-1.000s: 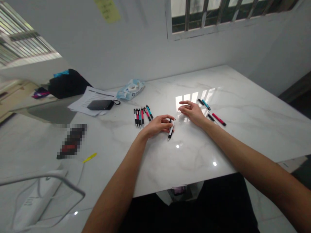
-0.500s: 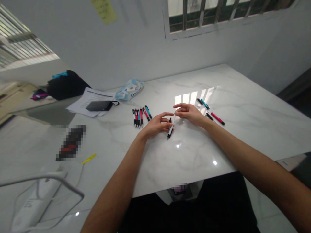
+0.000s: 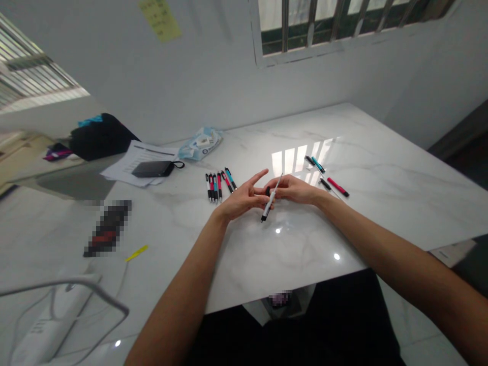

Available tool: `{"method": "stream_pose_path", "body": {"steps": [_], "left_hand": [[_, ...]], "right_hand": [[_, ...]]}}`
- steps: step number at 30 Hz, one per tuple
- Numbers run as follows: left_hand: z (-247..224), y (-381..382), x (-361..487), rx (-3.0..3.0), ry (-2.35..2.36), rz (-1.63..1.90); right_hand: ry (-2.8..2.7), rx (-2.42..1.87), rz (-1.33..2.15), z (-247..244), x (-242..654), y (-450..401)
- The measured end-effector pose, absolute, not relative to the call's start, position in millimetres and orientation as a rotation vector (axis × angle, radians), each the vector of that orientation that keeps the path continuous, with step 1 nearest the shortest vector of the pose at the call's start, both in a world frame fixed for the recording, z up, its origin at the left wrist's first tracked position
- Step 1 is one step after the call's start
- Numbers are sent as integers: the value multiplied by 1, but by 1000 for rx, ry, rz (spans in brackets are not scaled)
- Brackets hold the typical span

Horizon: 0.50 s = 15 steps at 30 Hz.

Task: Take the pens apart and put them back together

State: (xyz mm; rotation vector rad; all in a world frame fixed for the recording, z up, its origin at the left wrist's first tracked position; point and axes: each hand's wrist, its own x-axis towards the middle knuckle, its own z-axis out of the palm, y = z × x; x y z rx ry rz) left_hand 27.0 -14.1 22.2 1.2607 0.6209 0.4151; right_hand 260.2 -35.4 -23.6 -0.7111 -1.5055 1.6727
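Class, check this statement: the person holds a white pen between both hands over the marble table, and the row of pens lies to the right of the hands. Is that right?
Not quite: the row of pens lies to the left of the hands, not the right, as the head view shows. The rest stands: the white pen is held between the left hand and the right hand over the marble table.

White pen [image 3: 269, 204] held between both hands
Left hand [image 3: 241, 200] with forefinger raised, right hand [image 3: 294, 189] curled over the barrel; more pens [image 3: 218, 186] on the marble table [image 3: 305, 244] beyond.
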Motion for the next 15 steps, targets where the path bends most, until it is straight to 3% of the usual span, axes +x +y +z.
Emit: {"method": "stream_pose_path", "body": {"steps": [8,15], "left_hand": [[24,-10,20,1333,658,435],[22,-4,14,1365,717,389]], "right_hand": [[-893,-788,1489,-20,265,-26],[-1011,-1023,1207,-27,278,-17]]}}
